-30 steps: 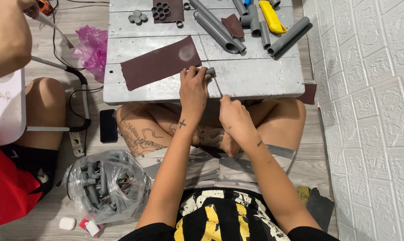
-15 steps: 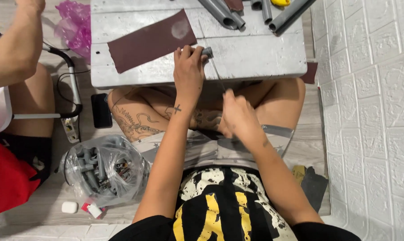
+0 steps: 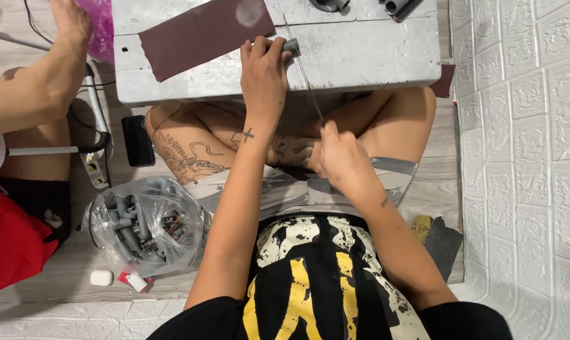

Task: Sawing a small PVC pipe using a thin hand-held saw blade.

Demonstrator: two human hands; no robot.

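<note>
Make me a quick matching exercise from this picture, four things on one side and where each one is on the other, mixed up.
Things:
1. sandpaper sheet
2. small grey pipe piece
3. clear bag of grey fittings
4. black phone

Places:
A. on the floor beside the tattooed thigh
B. flat on the grey board
C. pinned under the left hand
D. on the floor by the left elbow

Pairs: 1-B, 2-C, 3-D, 4-A
</note>
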